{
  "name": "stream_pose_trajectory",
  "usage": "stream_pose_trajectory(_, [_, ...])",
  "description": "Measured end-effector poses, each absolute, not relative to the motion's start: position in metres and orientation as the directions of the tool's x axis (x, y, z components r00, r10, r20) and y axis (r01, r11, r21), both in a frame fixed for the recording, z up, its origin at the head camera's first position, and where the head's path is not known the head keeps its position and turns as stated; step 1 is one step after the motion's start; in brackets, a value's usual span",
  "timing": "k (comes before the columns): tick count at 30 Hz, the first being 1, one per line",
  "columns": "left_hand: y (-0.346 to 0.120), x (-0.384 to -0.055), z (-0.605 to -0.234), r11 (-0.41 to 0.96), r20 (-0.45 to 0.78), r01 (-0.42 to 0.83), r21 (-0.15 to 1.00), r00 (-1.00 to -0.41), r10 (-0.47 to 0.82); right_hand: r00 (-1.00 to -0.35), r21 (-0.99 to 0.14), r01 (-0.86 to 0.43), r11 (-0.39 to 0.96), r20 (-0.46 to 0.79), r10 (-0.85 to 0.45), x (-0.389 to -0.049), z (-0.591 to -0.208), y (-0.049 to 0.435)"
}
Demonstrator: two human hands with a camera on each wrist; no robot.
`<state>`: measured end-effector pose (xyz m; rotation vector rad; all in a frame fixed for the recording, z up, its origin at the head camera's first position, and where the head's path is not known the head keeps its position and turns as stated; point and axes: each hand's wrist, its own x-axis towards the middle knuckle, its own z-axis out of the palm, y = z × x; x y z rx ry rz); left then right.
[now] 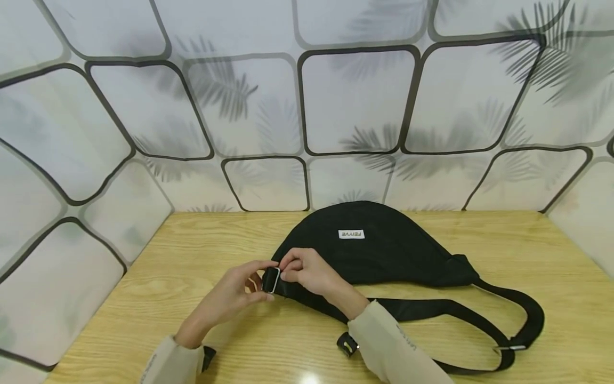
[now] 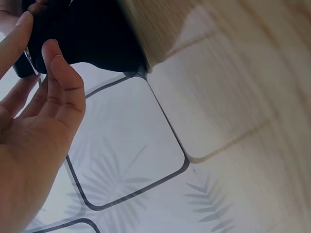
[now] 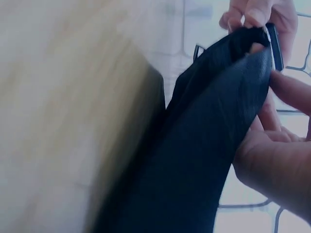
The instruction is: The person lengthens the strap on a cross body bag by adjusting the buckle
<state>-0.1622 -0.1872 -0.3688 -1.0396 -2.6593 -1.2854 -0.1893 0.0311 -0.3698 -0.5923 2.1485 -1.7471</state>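
A black waist bag (image 1: 384, 261) with a small white label (image 1: 352, 234) lies on the table. At its left end is a metal-framed strap slider (image 1: 276, 281) with black webbing through it. My left hand (image 1: 230, 290) holds the slider between thumb and fingers, from the left. From the other side my right hand (image 1: 309, 272) pinches the webbing at the slider's edge with thumb and forefinger. In the right wrist view the black strap (image 3: 194, 141) runs up to both hands. The left wrist view shows only part of the slider, behind the fingers.
The bag's long strap (image 1: 422, 309) loops to the right, with a second metal slider (image 1: 517, 348) on it. A small black item (image 1: 347, 344) is beside the right sleeve. Behind the wooden table (image 1: 192, 240) hangs a patterned cloth (image 1: 355, 101).
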Motion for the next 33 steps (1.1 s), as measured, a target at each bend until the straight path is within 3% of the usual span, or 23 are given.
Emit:
stream_pose_trajectory(11, [-0.189, -0.162, -0.369, 0.458, 0.272, 0.549, 0.699, -0.797, 0.539, -0.740, -0.896, -0.222, 0.383, -0.101, -0.665, -0.198, -0.357, 0.063])
stream_pose_trajectory(33, [-0.186, -0.160, -0.366, 0.439, 0.284, 0.557, 0.705, -0.789, 0.544, -0.755, -0.966, -0.159, 0.203, -0.013, -0.655, -0.194, -0.365, 0.051])
